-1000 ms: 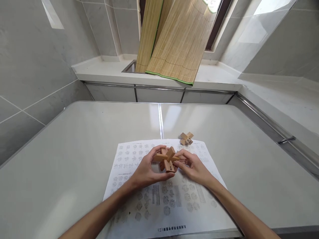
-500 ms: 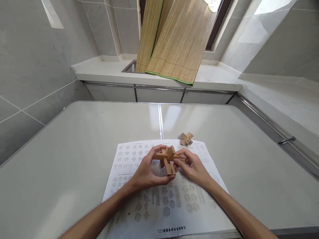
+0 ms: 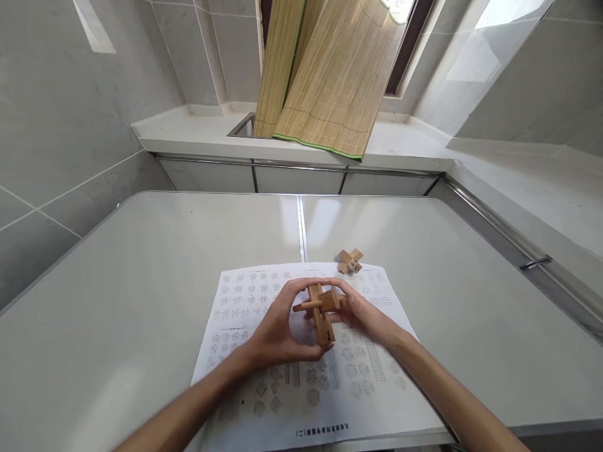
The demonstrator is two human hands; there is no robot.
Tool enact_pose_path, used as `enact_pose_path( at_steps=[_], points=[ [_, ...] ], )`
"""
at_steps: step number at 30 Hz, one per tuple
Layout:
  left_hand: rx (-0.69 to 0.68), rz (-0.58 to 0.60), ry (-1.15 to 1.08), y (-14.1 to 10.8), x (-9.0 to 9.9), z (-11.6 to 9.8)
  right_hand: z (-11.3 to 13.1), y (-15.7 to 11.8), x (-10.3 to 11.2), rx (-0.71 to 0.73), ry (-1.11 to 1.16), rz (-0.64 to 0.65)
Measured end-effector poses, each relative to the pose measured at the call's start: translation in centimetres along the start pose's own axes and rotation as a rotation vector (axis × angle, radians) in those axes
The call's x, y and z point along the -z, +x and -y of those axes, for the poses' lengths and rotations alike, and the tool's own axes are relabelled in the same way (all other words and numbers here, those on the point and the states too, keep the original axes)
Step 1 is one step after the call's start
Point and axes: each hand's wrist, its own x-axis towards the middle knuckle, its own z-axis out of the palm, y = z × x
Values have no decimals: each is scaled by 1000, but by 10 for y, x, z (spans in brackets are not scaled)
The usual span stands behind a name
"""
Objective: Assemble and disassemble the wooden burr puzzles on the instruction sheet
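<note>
Between my two hands is a wooden interlocking puzzle (image 3: 322,314), made of crossed notched bars with a dark mark on the bar end nearest me. My left hand (image 3: 282,333) grips that long bar, thumb at the near end and fingers at the far end. On the right side, my right hand (image 3: 360,311) closes its fingers on the puzzle, some of them hidden behind it. Both hands hold it just above a printed paper sheet (image 3: 330,408) covered in small puzzle diagrams. A second wooden cross-shaped puzzle (image 3: 350,261) rests at the sheet's far right edge.
The sheet lies on a pale table (image 3: 141,282) with a metal seam down its middle. Beyond the table is a white ledge (image 3: 188,135), where a bamboo mat (image 3: 330,94) leans by a window. Tiled walls (image 3: 70,94) stand on both sides.
The held puzzle has been turned and tilted, its block now pointing more to the right. My right hand has moved up and round its far side, fingers meeting near my left fingertips.
</note>
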Motion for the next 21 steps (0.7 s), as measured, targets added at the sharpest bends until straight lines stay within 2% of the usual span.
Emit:
enact_pose_path(
  at_steps=[2,6,16,21],
  points=[
    [-66,6,22,0,-2,2,0,-2,-1,-16,22,37],
    [-110,6,32,-1,-4,4,-1,-4,-1,-18,29,7],
    [-29,-86,35,0,2,-6,1,-1,12,-18,101,-56],
    [73,-172,-39,0,7,-6,0,-4,17,26,-45,-153]
  ],
)
